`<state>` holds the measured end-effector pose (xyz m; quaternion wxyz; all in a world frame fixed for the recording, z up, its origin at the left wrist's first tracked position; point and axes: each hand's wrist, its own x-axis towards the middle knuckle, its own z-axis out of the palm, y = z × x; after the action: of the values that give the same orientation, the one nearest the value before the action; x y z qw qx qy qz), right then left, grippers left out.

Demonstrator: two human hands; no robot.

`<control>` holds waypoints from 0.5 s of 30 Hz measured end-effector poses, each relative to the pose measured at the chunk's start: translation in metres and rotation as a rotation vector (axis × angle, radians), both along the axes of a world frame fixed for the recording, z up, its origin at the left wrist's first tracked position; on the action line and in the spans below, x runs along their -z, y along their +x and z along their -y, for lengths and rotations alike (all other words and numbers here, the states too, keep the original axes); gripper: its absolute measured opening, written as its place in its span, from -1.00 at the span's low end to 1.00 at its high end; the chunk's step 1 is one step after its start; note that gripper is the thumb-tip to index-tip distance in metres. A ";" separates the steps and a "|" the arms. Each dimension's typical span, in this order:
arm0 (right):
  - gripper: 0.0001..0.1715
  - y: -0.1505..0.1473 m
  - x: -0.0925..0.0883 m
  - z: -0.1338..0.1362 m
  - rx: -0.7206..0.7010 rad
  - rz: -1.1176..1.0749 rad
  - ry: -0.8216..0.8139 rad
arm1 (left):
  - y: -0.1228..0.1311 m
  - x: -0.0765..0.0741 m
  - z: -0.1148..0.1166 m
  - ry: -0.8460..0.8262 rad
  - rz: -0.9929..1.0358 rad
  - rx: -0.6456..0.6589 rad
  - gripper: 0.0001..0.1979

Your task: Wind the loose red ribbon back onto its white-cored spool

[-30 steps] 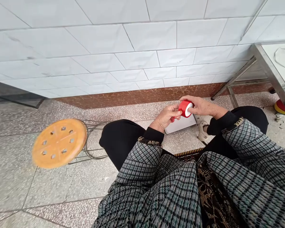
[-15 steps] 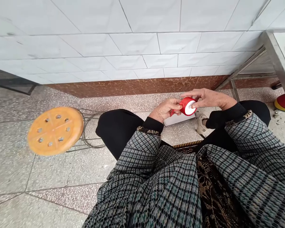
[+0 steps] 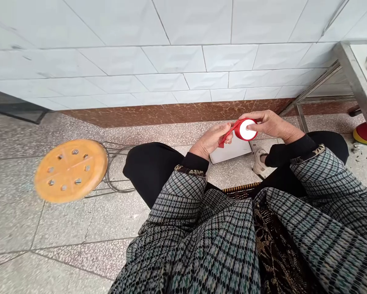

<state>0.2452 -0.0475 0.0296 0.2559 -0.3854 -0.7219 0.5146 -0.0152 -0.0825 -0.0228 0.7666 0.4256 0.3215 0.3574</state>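
Observation:
A roll of red ribbon [image 3: 241, 131] with a white disc-shaped side is in front of me, above the floor. My right hand [image 3: 267, 124] grips it, thumb on the white face and fingers over the top edge. From the roll a short strip of red ribbon [image 3: 227, 138] runs down to the left. My left hand [image 3: 214, 138] pinches that strip between thumb and fingers, with its end hanging below. Behind and below the hands, a flat white box or board [image 3: 230, 150] lies on the floor, partly covered by my left hand.
An orange round stool [image 3: 71, 170] with holes in its seat and wire legs stands at the left. A metal-framed table [image 3: 354, 77] is at the right, with a red and yellow object [image 3: 363, 134] beneath it. A white tiled wall [image 3: 171, 61] rises ahead.
My right hand has taken hold of the roll and moved it slightly up and right. The left hand has shifted from the roll to the ribbon strip, which now shows longer between the hands.

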 end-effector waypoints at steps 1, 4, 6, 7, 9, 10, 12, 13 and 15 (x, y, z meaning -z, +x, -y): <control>-0.61 0.004 -0.002 -0.001 0.050 0.020 -0.040 | -0.003 -0.001 -0.001 0.043 -0.061 -0.023 -0.53; -0.58 0.015 -0.004 -0.001 0.187 0.035 -0.208 | -0.010 0.001 -0.009 0.201 -0.313 -0.158 -0.61; -0.56 0.019 0.000 0.001 0.284 -0.014 -0.373 | -0.011 0.004 -0.014 0.354 -0.490 -0.364 -0.66; -0.55 0.019 0.002 0.002 0.331 -0.052 -0.462 | -0.010 0.005 -0.014 0.426 -0.555 -0.471 -0.63; -0.54 0.018 0.008 0.006 0.405 -0.142 -0.632 | -0.003 0.005 -0.009 0.531 -0.614 -0.609 -0.60; -0.54 0.017 0.010 0.009 0.433 -0.189 -0.704 | 0.001 0.004 -0.004 0.558 -0.617 -0.618 -0.62; -0.59 0.015 0.013 0.014 0.487 -0.283 -0.825 | 0.012 0.004 0.011 0.566 -0.610 -0.582 -0.74; -0.64 0.013 0.014 0.018 0.519 -0.326 -0.875 | 0.019 0.005 0.019 0.552 -0.601 -0.543 -0.79; -0.73 0.011 0.016 0.028 0.602 -0.396 -0.964 | 0.032 0.013 0.033 0.432 -0.557 -0.361 -0.82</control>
<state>0.2561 -0.0751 0.0136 0.3160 -0.5424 -0.2050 0.7509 0.0166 -0.1151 -0.0357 0.4677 0.5946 0.5043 0.4165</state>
